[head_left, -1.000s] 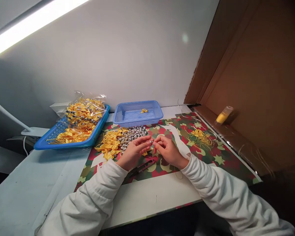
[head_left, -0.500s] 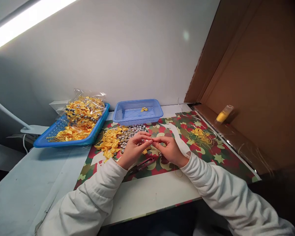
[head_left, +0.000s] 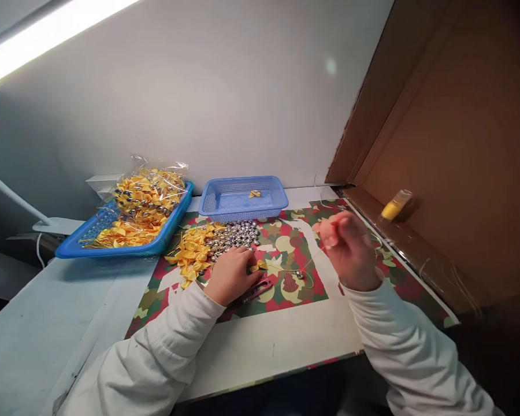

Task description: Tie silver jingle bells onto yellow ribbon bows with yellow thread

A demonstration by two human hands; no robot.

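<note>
My left hand rests on the patterned mat with its fingers pressed on a small yellow bow. A thin gold thread runs from that bow, with a small silver bell on it, up to my right hand. My right hand is raised, blurred, and pinches the thread end. Beside my left hand lie a heap of yellow bows and a heap of silver bells. A dark thread snip lies just below my left hand.
A small blue basket with one bow stands at the back. A blue tray with a bag of finished bows is at the left. Cut yellow threads lie behind my right hand. A brown cardboard wall with a yellow spool closes the right side.
My hands were pinched together at the mat's middle. Now my right hand has pulled away up and to the right, drawing the thread, while my left hand has dropped onto the bow.
</note>
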